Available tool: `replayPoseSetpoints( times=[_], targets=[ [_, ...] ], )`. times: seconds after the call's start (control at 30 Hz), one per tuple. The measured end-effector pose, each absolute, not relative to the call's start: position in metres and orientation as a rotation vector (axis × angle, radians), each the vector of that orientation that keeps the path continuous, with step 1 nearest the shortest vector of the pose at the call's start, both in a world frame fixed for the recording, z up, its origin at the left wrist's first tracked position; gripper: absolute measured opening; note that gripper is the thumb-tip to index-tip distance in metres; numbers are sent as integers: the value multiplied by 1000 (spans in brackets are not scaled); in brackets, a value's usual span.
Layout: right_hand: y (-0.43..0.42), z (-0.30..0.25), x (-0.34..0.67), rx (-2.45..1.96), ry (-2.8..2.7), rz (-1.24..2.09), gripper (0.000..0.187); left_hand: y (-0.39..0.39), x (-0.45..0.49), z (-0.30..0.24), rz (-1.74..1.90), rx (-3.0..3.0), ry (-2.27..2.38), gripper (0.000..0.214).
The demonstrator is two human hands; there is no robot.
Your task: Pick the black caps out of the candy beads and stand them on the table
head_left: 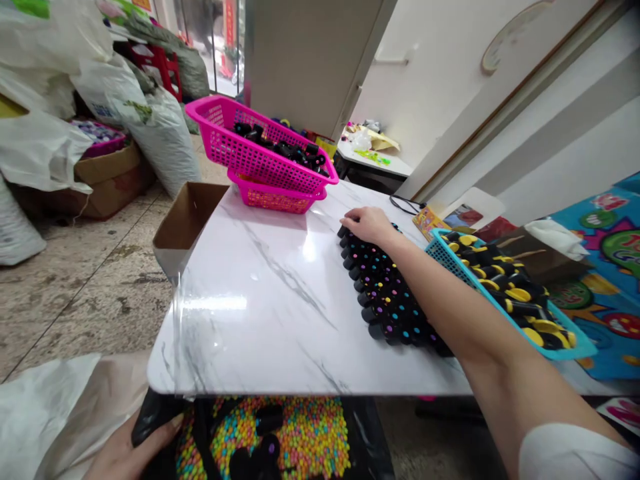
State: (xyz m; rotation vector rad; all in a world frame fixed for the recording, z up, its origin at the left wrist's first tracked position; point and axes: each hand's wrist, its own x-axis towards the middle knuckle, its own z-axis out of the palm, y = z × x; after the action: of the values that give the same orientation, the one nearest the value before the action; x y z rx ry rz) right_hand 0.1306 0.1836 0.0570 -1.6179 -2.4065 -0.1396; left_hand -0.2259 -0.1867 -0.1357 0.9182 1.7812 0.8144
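My right hand (369,224) reaches across the table to the far end of a block of small black plastic containers (380,287) standing in tight rows. Its fingers are closed around a black container at the far left corner, mostly hidden beneath them. Coloured dots show on the tops of the containers. Low on the left, my left hand (133,448) grips the edge of a black plastic bag (367,433), thumb on top. Small multicoloured candy balls (313,427) fill the bag, with a few black containers (265,453) lying among them.
A pink basket (270,157) of black pieces rests on another pink basket (280,200) at the table's far left. On the right stands a blue basket (505,303) of black-and-yellow pieces. A cardboard box (185,220) and white sacks (160,133) are beyond the marble-patterned table (250,320).
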Motion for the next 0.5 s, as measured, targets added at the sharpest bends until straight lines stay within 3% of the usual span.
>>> replayPoseSetpoints(
  times=[0.1, 0.17, 0.3, 0.33, 0.5],
  targets=[
    [113, 73, 117, -1333, -2434, -175, 19, -186, -223, -116, 742, 930, 1771, 64],
    [45, 74, 106, -1056, -2534, -26, 21, -185, -221, -108, 758, 905, 1736, 63],
    [-84, 32, 97, -510, -2993, 804, 21, -186, -218, -109, 780, 781, 1677, 60],
    [-107, 13, 98, -524, -3036, 846, 20, -187, -218, -110, 781, 741, 1670, 58],
    [-143, -77, 94, -1034, -2899, 466, 34, -189, -215, -106, 810, 671, 1644, 54]
  ],
)
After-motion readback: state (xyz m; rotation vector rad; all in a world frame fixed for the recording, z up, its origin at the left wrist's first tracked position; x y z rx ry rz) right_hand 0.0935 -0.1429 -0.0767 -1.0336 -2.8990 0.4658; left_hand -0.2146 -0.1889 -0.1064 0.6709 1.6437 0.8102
